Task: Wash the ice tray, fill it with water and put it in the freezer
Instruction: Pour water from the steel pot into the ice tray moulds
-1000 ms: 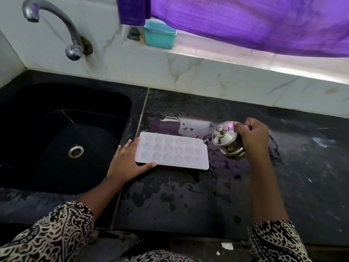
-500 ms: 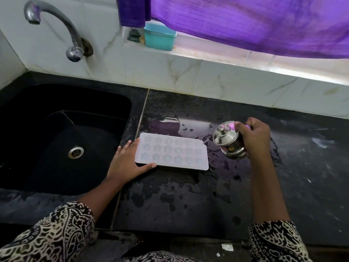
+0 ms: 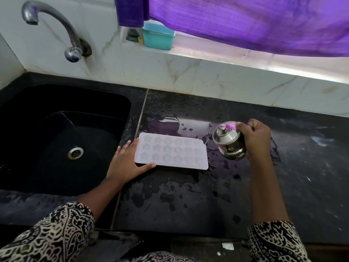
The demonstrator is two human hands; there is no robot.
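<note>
Glossy steel pot, wet stone counter

Dim daylight through purple curtain, wet-counter glare, wide-angle edge bending

Pot in your right hand: the steel pot carries a small sticker low on its side. It has a red patch, lettering too small to read, beside a yellow disc with one dark digit, seemingly a 5.
</note>
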